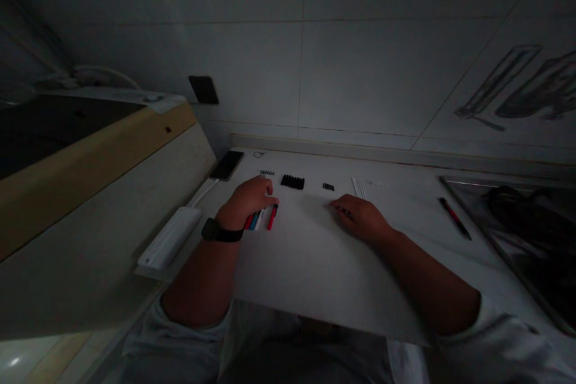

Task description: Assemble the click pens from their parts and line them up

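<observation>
My left hand (252, 197), with a dark watch on the wrist, hovers over the left part of the white worktop. Its thumb and forefinger are apart. Just beyond its fingers stands a row of small grey pieces (268, 173). Partly under the hand lie red, blue and white pen barrels (256, 220), and a red barrel with a black end (272, 217) is close beside them. My right hand (360, 216) rests on the worktop with curled fingers; something small and dark shows among them, too unclear to name. Several black ribbed pieces (292, 182) lie side by side between the hands.
Small dark parts (328, 186) and thin white sticks (359, 188) lie beyond my right hand. A red and black pen (455, 219) is by the metal-edged hob (486, 225). At left are a phone (227, 165), a white power strip (170, 237) and a bulky appliance (135, 210).
</observation>
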`<state>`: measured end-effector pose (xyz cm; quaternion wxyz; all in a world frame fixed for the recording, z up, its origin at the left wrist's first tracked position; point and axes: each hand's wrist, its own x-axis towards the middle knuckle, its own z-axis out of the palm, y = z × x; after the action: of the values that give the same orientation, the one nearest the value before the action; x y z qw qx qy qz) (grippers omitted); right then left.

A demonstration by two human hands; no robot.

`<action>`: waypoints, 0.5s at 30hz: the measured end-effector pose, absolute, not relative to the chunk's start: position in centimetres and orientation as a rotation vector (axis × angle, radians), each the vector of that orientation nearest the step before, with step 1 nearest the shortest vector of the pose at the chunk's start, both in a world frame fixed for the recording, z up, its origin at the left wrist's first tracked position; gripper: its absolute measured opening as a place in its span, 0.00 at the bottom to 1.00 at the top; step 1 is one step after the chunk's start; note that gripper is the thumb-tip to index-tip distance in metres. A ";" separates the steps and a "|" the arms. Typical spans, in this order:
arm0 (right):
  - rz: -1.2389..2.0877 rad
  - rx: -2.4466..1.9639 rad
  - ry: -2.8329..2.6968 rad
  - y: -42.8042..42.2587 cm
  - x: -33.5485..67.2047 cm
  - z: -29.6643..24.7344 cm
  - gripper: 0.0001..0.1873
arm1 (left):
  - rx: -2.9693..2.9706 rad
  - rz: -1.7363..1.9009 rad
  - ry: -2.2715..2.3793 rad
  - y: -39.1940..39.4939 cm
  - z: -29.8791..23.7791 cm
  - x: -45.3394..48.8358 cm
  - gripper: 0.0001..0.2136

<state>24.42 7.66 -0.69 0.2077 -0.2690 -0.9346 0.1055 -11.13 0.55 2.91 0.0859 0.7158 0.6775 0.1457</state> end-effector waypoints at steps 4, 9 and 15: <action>0.270 -0.713 -2.586 7.8 24.1 -0.8 0.17 | 2.155 0.190 1.991 0.0 2.9 -10.4 0.10; 0.262 -0.660 -2.607 7.7 23.8 -0.9 0.17 | 2.249 0.144 1.912 -0.5 1.9 -6.9 0.09; 0.344 -0.652 -2.570 6.8 23.6 -0.5 0.17 | 2.499 0.372 1.486 -0.8 1.6 -2.8 0.04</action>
<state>23.57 6.81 -0.52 0.2319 -0.2373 -0.9350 0.1251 -2.79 -0.84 1.56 0.1049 0.8478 0.5042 0.1262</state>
